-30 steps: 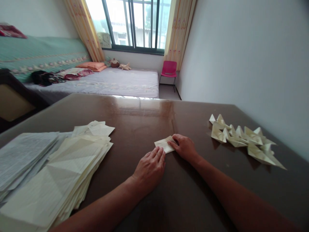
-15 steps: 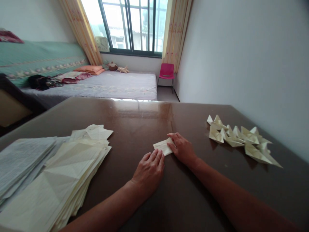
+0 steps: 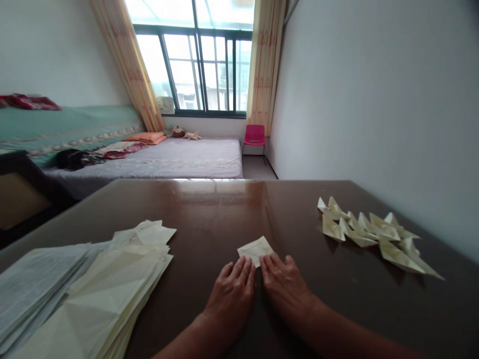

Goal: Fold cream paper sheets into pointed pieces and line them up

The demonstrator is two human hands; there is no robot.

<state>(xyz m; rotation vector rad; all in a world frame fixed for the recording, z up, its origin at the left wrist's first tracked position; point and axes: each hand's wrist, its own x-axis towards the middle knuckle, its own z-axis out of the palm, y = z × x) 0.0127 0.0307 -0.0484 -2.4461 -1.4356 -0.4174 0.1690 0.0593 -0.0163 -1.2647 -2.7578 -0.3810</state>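
A small folded piece of cream paper (image 3: 256,250) lies flat on the brown table, one corner pointing away from me. My left hand (image 3: 232,290) rests its outstretched fingertips on the paper's near left edge. On the near right edge lie the fingers of my right hand (image 3: 285,285), stretched out with the palm down. Both hands are open and touch the paper from above, their fingertips close together. The fingertips cover part of the paper's near side.
A stack of creased cream sheets (image 3: 101,284) lies at the left, beside printed papers (image 3: 33,279). Several folded paper boats (image 3: 396,254) stand at the right of the glossy table (image 3: 209,209). Beyond it are a bed (image 3: 194,157) and a pink chair (image 3: 255,135).
My right hand has shifted from the paper's right end to its near right edge, and more of the paper shows. The camera has tilted up, so the scene sits lower.
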